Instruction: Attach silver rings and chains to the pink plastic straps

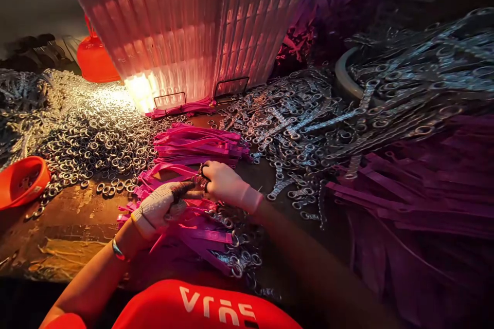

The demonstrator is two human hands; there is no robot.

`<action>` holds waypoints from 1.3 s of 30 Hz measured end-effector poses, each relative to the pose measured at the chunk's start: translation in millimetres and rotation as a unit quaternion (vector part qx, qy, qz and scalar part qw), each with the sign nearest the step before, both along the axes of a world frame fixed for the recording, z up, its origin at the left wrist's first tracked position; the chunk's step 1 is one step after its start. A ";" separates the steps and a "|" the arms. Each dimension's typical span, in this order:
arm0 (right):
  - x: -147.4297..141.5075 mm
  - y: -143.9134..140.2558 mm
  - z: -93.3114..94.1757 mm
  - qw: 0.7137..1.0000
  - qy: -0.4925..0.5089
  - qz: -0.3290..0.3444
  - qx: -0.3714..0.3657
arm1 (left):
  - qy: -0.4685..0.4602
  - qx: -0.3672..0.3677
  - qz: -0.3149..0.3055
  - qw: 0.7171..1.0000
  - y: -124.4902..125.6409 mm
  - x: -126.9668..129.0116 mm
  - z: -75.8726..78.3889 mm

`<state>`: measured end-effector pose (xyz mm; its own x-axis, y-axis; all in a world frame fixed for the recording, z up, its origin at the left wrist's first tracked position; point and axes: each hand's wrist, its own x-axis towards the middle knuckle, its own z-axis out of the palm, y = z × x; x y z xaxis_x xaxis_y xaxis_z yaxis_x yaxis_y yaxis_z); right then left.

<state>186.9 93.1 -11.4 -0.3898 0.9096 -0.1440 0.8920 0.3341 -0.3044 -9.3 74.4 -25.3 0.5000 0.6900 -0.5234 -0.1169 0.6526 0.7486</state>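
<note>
My left hand [160, 208], in a pale knitted glove with dark-stained fingers, is closed over a heap of pink straps [210, 236]. One pink strap end pokes out below its palm. My right hand [224, 182], in a similar pale glove, has its fingers bent in a pinch against the left fingertips; the small thing between them is hidden. Beyond the hands lies a bundle of pink straps [196, 145]. Metal chain pieces with end rings [241, 259] hang and lie at the near strap ends.
Loose metal rings [111, 146] are piled at left, beside an orange bowl [29, 182]. Ringed chain pieces [289, 113] spread across the right, below a basin rim [343, 72]. A ribbed translucent panel [185, 36] stands behind, near an orange lamp-like object [96, 59]. More purple straps [405, 195] lie right.
</note>
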 end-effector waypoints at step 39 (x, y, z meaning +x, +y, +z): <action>-11.0 -111.5 23.5 0.993 0.038 -0.043 0.101 | 0.201 0.387 -0.102 0.894 -57.9 2.5 13.4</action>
<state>175.9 -18.4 12.2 -0.3129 0.9470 0.0726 0.8964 0.3197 -0.3069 -6.8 16.5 -11.8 0.5354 0.8393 -0.0947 0.3265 -0.1023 0.9396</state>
